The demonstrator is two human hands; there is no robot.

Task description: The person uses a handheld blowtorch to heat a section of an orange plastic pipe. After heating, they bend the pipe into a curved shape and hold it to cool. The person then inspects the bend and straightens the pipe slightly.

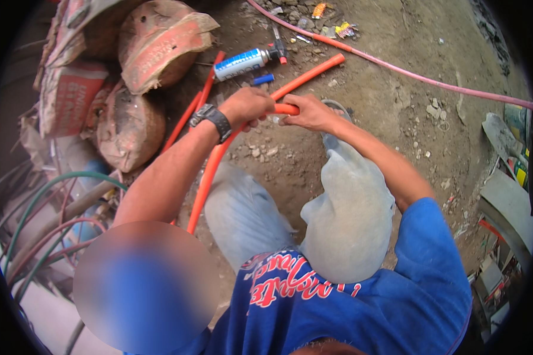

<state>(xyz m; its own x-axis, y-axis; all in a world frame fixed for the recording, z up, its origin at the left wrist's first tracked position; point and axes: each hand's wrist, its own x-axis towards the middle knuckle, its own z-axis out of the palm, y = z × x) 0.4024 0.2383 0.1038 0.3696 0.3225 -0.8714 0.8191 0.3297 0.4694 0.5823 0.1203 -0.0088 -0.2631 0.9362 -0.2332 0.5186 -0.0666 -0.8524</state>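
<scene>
Both my hands grip a long orange plastic pipe [205,177] over bare dirt ground. My left hand [247,106], with a black watch on its wrist, closes round the pipe where it bends. My right hand [310,113] holds the same pipe just to the right, the two hands almost touching. From the hands one length runs down toward my grey trouser legs, and another runs up and right to an open end [337,58]. A blue-and-white gas torch canister [243,63] lies on the ground just beyond my left hand, with a small blue piece [262,78] beside it.
Dusty cement sacks [160,41] are piled at the upper left. A pink hose [408,74] crosses the ground at the top right. Green and red cables [47,236] curl at the lower left. Scrap boards and debris [506,201] lie along the right edge.
</scene>
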